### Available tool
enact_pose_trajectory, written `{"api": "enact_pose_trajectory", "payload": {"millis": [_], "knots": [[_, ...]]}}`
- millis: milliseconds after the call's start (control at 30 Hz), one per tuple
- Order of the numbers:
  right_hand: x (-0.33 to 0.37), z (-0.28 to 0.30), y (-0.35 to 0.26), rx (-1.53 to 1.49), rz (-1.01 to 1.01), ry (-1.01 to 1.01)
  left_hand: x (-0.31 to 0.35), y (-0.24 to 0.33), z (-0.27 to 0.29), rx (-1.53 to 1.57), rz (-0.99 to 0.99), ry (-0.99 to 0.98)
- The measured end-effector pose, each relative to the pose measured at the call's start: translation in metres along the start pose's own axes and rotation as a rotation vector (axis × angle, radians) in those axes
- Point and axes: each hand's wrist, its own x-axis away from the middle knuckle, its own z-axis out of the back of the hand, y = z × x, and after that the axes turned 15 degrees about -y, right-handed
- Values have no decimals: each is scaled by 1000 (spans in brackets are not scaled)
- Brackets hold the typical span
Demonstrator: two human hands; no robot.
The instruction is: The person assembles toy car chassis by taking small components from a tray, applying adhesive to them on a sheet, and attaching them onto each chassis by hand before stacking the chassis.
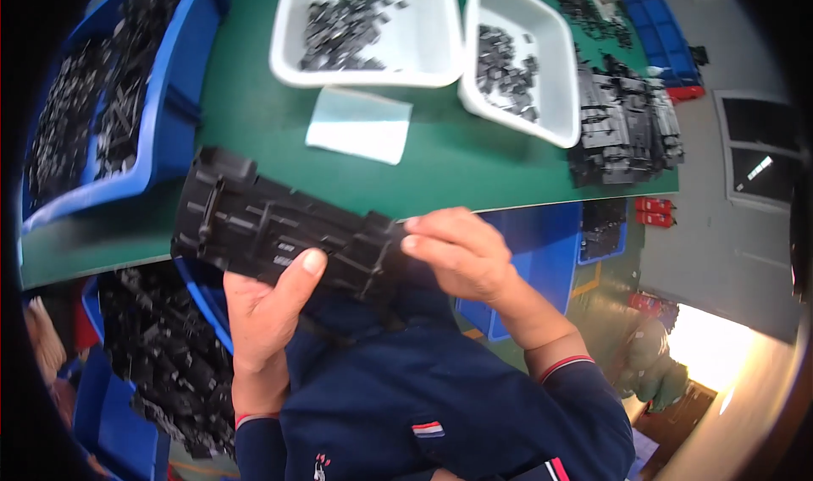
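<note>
A long black moulded plastic housing [279, 227] is held tilted above the near edge of the green table [254, 117], its left end higher than its right. My left hand [267, 312] grips it from below, with the thumb lying across its upper face. At the housing's right end, my right hand [461, 257] has its fingers closed in a pinch against the corner. Whatever small thing those fingertips hold, if anything, cannot be made out. Beyond the housing, a pale sheet [360, 125] lies flat on the table.
Two white tubs [368, 76] [521, 125] of small black parts stand at the back. On the left is a blue bin [161, 100] of dark parts. Black housings [627, 129] are stacked at the right. Below the table's edge, more black parts [169, 354] fill a bin beside a blue crate [529, 252].
</note>
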Motion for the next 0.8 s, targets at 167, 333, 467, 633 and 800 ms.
{"api": "enact_pose_trajectory", "payload": {"millis": [167,333,467,633,800], "knots": [[-8,38,5,39,-209,175,-6,-23,20,113,44,84],[-10,111,77,57,-731,355,-19,-34,24,237,99,79],[-9,126,130,75,-944,-2,-21,-40,29,189,119,20],[-21,114,149,154,-1011,-245,-22,-42,35,169,179,62],[-24,110,145,122,-972,-167,-30,-32,15,187,126,152]]}}
